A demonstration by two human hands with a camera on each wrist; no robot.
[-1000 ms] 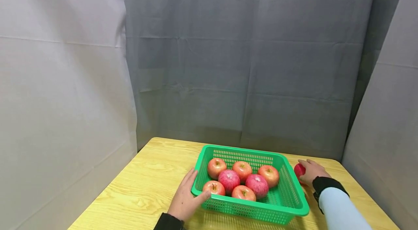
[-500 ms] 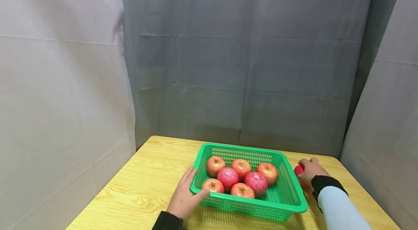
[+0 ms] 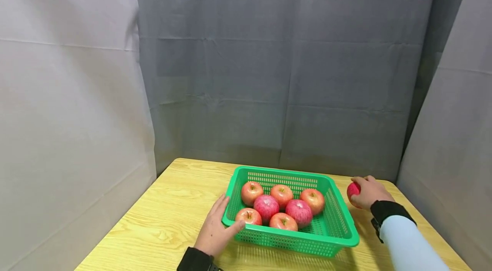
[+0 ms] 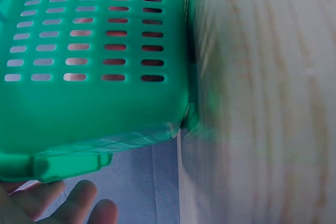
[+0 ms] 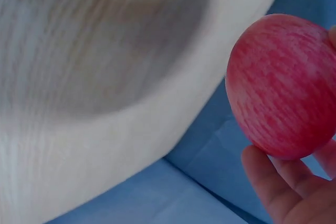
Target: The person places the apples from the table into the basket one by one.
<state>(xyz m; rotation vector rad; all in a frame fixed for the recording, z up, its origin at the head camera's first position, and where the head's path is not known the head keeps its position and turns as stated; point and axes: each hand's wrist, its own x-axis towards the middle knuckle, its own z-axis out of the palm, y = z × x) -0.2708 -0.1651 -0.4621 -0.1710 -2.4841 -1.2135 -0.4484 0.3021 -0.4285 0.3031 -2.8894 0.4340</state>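
Note:
My right hand (image 3: 372, 192) grips a red apple (image 3: 353, 193) to the right of a green plastic basket (image 3: 346, 224). In the right wrist view, the fingers curl round the streaky apple (image 5: 283, 87), which is held above the tabletop. At the basket's near left corner, my left hand (image 3: 216, 229) rests against the rim, fairly straight fingers along the left side and thumb at the front edge. The left wrist view shows its fingertips by the rim beside the slotted wall (image 4: 94, 108). Several apples (image 3: 266, 207), some orange-red and some deeper pink-red, sit inside the basket.
The basket stands on a light wood-grain table (image 3: 165, 219). A grey cloth (image 3: 230, 70) hangs behind the table. Pale cloth walls (image 3: 77, 113) stand to the left and right. Bare basket floor shows near its right end.
My right hand has closed its hold on the red apple and raised it slightly off the table. My left hand stays at the basket's corner. The whole view has shifted a little.

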